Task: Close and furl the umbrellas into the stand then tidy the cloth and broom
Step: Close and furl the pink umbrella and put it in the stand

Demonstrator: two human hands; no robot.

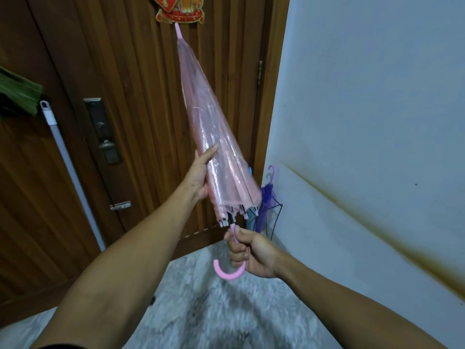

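A person is holding a closed pink see-through umbrella (pixel 214 137) up in front of a dark wooden door (pixel 130 96), its tip pointing up toward a red paper ornament (pixel 180 8) at the door's top edge. The right hand (pixel 251 253) is clenching the pink hooked handle (pixel 227 269) low down, steadying the shaft. The left hand (pixel 201 175) is cupping the loose canopy from the left, thumb lying along the plastic and fingers wrapping behind it — probably gathering the folds so they can be wound tight. The rib tips near the handle are hanging free, so the furling does not look finished.

Behind the umbrella, in the corner where the door frame is meeting the pale wall (pixel 377 96), a purple umbrella (pixel 266 200) is standing upright in a thin wire stand (pixel 276 217), with something blue partly hidden beside it. That stand is likely where the pink one is going.

Against the door's left edge a broom (pixel 65 157) is leaning, white handle slanting down, green bristles uppermost. The floor (pixel 201 311) is grey speckled stone. A brown stain is running diagonally across the wall. No cloth is showing.
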